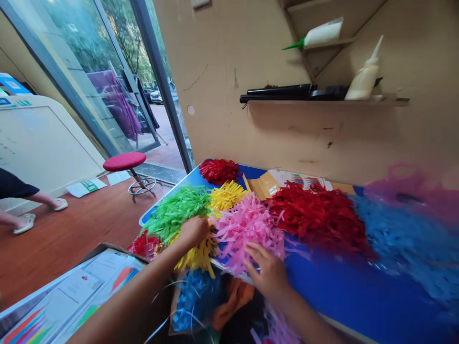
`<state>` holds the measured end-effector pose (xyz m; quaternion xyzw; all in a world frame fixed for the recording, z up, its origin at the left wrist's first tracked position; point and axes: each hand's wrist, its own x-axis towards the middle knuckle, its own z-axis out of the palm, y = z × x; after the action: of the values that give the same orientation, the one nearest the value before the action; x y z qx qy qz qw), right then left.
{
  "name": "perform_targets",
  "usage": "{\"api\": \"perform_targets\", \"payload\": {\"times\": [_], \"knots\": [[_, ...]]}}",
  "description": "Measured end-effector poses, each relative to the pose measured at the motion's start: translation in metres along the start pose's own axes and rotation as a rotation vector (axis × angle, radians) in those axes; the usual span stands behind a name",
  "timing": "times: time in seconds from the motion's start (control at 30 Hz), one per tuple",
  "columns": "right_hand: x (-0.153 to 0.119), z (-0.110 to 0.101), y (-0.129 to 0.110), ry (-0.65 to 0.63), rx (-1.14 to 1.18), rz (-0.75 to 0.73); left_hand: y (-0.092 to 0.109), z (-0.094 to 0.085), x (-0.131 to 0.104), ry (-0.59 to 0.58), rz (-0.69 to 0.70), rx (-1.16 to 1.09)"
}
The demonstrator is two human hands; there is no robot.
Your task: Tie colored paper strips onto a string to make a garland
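My left hand [194, 232] is closed at the yellow fringed strips [199, 255], beside the green pom-pom [182, 208]; its fingertips and anything in them are hidden. Fingers apart, my right hand [267, 270] rests against the near side of the pink pom-pom [249, 224] and grips nothing that I can see. Behind the pink one lies a yellow pom-pom [227, 195]. Red pom-poms lie at the far edge [219, 171] and right of the pink one [319, 215]. Blue fringed material [405, 243] spreads over the right side.
The blue table [311, 282] stands against a wall shelf [322, 102] with bottles. Below its near edge, an open box holds blue strips [195, 298]. Printed sheets [79, 286] lie at lower left. Beyond are a red stool [124, 161] and a person's legs [36, 198].
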<state>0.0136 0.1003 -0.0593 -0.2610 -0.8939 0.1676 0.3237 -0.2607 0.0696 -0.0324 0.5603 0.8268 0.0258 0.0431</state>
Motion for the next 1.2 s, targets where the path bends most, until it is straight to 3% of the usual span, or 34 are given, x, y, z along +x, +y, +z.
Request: {"api": "perform_targets", "payload": {"times": [0.07, 0.17, 0.3, 0.57, 0.7, 0.83, 1.0, 1.2], "knots": [[0.008, -0.003, -0.012, -0.065, -0.028, -0.038, -0.005, -0.004, 0.007, -0.018, 0.007, -0.034], [0.032, 0.001, -0.029, -0.267, -0.109, -0.113, -0.004, -0.011, 0.015, 0.009, 0.031, -0.078], [0.061, 0.015, -0.026, -0.453, -0.257, 0.035, -0.012, -0.018, 0.022, 0.057, 0.05, -0.16], [0.059, 0.024, 0.002, -0.431, -0.253, 0.144, -0.042, -0.019, 0.033, 0.156, 0.013, -0.346], [0.059, 0.023, -0.007, -0.404, -0.227, 0.159, -0.037, -0.027, 0.03, 0.195, -0.003, -0.245], [0.06, 0.02, -0.027, -0.275, -0.076, 0.066, -0.021, -0.037, 0.022, 0.265, 0.038, -0.07], [0.055, 0.018, -0.044, -0.272, 0.051, -0.05, 0.001, -0.04, 0.02, 0.183, 0.159, 0.068], [0.061, 0.024, -0.05, -0.305, 0.065, -0.003, 0.005, -0.047, 0.033, 0.049, 0.077, 0.146]]}}
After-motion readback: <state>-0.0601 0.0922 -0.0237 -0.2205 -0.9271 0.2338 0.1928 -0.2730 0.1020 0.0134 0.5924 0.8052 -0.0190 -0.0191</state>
